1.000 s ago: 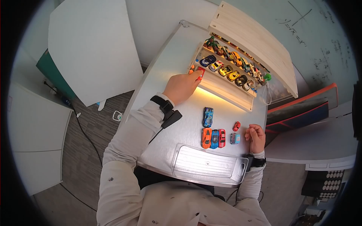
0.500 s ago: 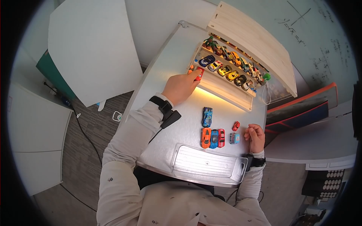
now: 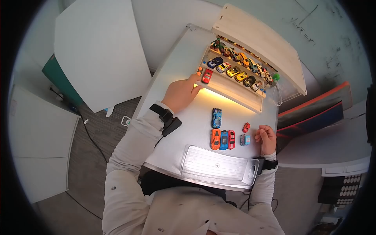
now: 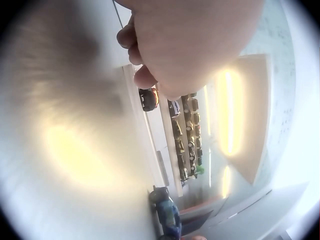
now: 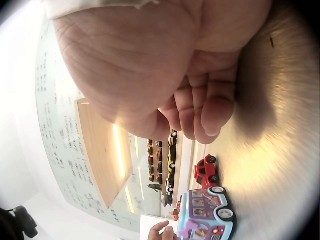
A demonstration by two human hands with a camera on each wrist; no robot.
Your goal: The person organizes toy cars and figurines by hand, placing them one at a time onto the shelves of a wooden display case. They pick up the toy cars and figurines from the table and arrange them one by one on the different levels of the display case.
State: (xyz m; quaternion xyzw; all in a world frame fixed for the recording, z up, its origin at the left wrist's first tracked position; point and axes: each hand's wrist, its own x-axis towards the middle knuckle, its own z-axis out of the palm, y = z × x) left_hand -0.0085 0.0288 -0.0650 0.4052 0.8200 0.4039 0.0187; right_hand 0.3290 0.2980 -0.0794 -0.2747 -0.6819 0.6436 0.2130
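Note:
A red toy car (image 3: 207,76) stands at the left end of the lit rack's lowest shelf (image 3: 231,91). Just left of it, the left hand (image 3: 181,94) has thumb and fingers apart with nothing between them. A small orange item (image 3: 199,70) lies by its fingertips. In the left wrist view the palm (image 4: 195,40) hides part of the rack. The right hand (image 3: 267,139) rests loosely curled and holds nothing, beside a light-blue toy bus (image 3: 245,140) and a small red car (image 3: 246,127); the right wrist view shows the bus (image 5: 205,212) below its fingers.
Two upper rows hold several toy cars (image 3: 233,71). On the metal table stand a blue patterned car (image 3: 216,118), an orange car (image 3: 215,139), a blue car (image 3: 223,140) and a red striped car (image 3: 231,139). A clear plastic tray (image 3: 186,163) lies at the near edge.
The left hand has let go of the red car and drawn back to the left; the car now stands uncovered on the lowest shelf. The right hand remains beside the bus. The head view has shifted slightly.

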